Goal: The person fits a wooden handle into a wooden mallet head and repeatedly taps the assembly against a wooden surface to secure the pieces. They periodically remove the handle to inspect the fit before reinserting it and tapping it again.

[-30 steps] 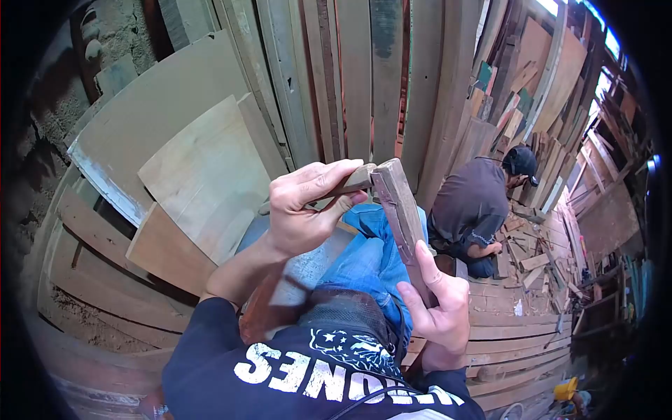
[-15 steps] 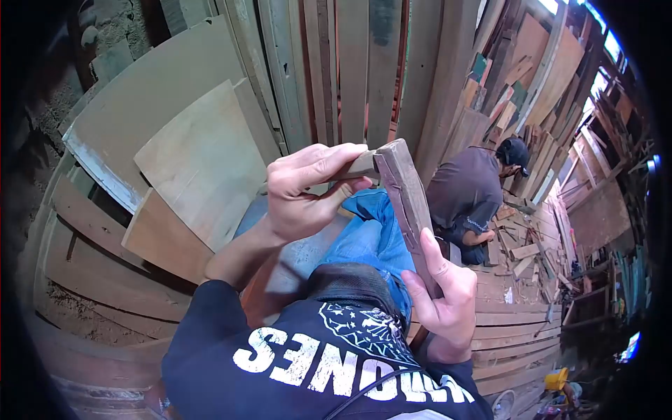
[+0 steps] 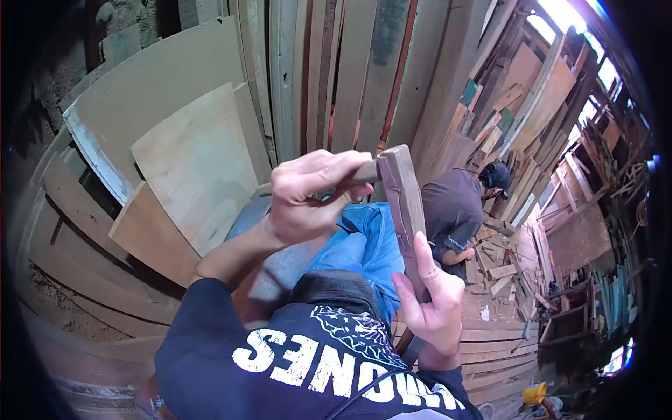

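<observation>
My left hand is closed around a short wooden stick, most of it hidden by the fingers. The stick's end meets the side of a longer wooden piece near its top, forming a corner. That longer piece stands tilted, with dark cracks or notches along its face. Gripping its lower end is my right hand, thumb and forefinger along the wood. Both hands are raised above my lap in blue jeans.
A co-worker in a dark cap crouches at the right among wood scraps. Plywood sheets lean on the left, and tall planks stand ahead. A yellow container sits at lower right.
The view has turned slightly, so the co-worker and background at right appear further left. Both hands keep their grips, and the two wooden pieces still meet near the top.
</observation>
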The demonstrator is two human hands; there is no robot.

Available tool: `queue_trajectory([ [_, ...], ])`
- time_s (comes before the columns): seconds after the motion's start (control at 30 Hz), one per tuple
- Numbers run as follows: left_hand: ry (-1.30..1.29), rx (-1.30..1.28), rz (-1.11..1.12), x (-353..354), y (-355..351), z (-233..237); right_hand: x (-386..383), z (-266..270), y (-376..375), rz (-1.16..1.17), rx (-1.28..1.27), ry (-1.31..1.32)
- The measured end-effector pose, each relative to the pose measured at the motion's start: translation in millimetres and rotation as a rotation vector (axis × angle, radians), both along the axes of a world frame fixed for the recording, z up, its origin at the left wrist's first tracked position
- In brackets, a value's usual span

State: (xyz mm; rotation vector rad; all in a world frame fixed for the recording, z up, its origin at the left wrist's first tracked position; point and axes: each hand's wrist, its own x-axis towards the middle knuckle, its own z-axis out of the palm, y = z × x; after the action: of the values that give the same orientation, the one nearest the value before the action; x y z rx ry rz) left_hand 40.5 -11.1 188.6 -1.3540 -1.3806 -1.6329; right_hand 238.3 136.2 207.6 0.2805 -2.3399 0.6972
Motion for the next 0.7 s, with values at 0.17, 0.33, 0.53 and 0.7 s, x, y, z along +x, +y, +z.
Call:
queue_trajectory([
  [0.17,0.035,0.066,0.035,-5.1,1.3,-0.8,-5.1,3.8,-5.6,-0.016,0.007,-0.022],
  [0.33,0.091,0.091,0.185,-15.6,-1.1,2.5,-10.5,-1.6,-7.4,0.020,0.020,-0.004],
  [0.53,0.101,0.135,0.187,-16.8,5.3,0.6,-12.0,-0.7,-8.8,-0.017,0.009,-0.026],
  [0.7,0.065,0.041,0.165,-2.7,1.6,1.9,-12.5,1.1,-11.8,-0.027,-0.062,-0.078],
])
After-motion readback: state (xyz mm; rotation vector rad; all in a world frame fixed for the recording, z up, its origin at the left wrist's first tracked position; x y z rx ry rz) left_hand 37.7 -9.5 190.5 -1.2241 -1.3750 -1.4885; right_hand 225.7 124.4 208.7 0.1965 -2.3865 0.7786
